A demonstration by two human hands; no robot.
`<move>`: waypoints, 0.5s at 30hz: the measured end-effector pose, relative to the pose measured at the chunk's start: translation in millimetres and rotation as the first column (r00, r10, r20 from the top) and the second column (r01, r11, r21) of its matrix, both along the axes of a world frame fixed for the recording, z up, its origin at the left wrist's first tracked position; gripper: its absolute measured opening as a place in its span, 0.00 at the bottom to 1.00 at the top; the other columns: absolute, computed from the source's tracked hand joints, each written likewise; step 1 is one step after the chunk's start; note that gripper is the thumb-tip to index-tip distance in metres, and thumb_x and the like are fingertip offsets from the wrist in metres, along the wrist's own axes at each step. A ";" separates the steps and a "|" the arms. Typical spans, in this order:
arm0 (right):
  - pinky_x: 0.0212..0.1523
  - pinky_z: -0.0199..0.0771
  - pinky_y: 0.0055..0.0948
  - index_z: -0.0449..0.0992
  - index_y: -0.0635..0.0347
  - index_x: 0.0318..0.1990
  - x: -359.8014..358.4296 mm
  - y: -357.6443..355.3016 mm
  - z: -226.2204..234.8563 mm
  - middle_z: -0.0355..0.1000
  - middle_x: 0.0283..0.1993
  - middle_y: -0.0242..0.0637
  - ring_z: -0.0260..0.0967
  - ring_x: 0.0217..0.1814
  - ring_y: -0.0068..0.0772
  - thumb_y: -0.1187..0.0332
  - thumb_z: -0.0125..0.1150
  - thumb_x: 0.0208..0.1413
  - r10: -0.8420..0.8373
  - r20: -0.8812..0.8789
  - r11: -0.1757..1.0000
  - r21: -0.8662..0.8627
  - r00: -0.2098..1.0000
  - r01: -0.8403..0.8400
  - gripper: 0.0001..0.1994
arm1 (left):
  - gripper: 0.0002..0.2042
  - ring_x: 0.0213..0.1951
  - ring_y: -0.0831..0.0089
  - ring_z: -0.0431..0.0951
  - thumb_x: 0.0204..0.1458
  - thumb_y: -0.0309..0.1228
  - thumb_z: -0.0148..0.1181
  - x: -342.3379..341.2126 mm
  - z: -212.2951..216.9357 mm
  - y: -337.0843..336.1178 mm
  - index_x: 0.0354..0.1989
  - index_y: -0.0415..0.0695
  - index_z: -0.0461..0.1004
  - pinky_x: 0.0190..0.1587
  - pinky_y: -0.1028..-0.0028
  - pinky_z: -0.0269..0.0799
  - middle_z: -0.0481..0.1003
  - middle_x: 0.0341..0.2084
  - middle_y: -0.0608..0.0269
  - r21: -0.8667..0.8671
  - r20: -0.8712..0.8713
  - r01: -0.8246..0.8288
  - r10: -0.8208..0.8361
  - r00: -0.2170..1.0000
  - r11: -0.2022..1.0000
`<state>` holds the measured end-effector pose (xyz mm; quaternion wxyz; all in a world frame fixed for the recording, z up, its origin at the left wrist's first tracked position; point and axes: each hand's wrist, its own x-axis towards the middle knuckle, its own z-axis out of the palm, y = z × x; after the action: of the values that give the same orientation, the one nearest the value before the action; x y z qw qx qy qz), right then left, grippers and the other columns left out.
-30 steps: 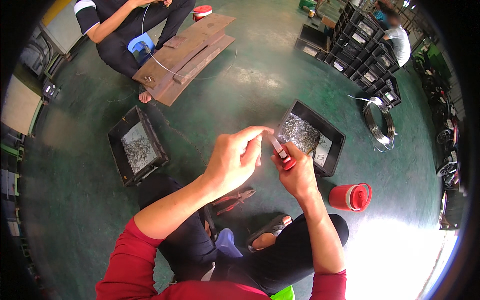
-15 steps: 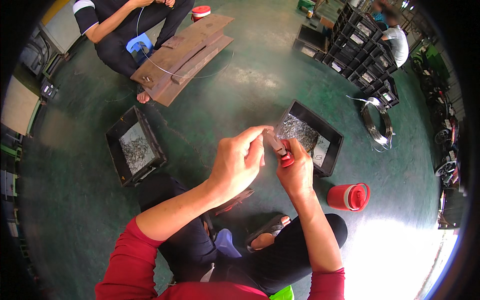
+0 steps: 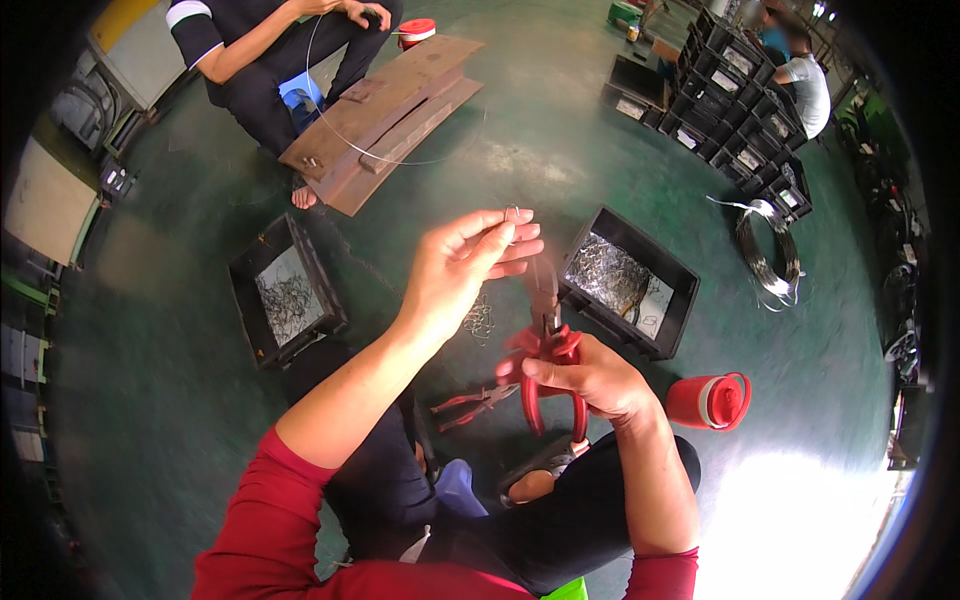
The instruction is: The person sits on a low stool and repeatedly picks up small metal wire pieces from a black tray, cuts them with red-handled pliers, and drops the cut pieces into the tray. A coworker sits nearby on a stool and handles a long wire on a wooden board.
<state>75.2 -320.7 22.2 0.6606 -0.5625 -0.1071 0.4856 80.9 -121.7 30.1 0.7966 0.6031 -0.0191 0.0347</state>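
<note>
My left hand (image 3: 450, 275) is raised at the centre, pinching a small bent piece of wire (image 3: 513, 212) between thumb and forefinger, the other fingers stretched out. Lower and to the right, my right hand (image 3: 608, 380) holds red-handled pliers (image 3: 545, 312) with the jaws pointing up, just below my left fingertips. The handles are spread and blurred; whether the jaws are parted is unclear. A second pair of red-handled pliers (image 3: 476, 404) lies on the floor between my feet. Beyond it rests a small heap of wire pieces (image 3: 480, 318).
Black crates with wire pieces stand at left (image 3: 316, 270) and right (image 3: 655, 252). A red jug (image 3: 700, 402) is by my right knee. Farther off are a wire coil (image 3: 762, 250), stacked crates (image 3: 720, 110), a rusty steel beam (image 3: 400, 105) and a seated person (image 3: 260, 60) handling wire.
My right hand has drawn the pliers down, away from my left fingers, and turned them upright. My left hand has risen slightly with the wire piece, its fingers now spread. The view has shifted a little.
</note>
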 end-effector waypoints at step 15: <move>0.51 0.75 0.43 0.61 0.67 0.58 -4.1 -0.7 12.2 0.72 0.52 0.46 0.72 0.54 0.43 0.65 0.61 0.58 0.107 -0.282 0.974 0.221 0.953 -0.044 0.25 | 0.13 0.50 0.61 0.77 0.65 0.29 0.45 -2.5 -5.9 -10.6 0.51 0.36 0.72 0.49 0.66 0.76 0.76 0.46 0.53 0.092 0.228 0.075 -0.094 0.969 0.993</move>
<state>71.1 -321.4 34.4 0.7060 -0.4063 -0.0810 0.5743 78.5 -132.2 24.1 0.7642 0.6259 -0.1392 0.0702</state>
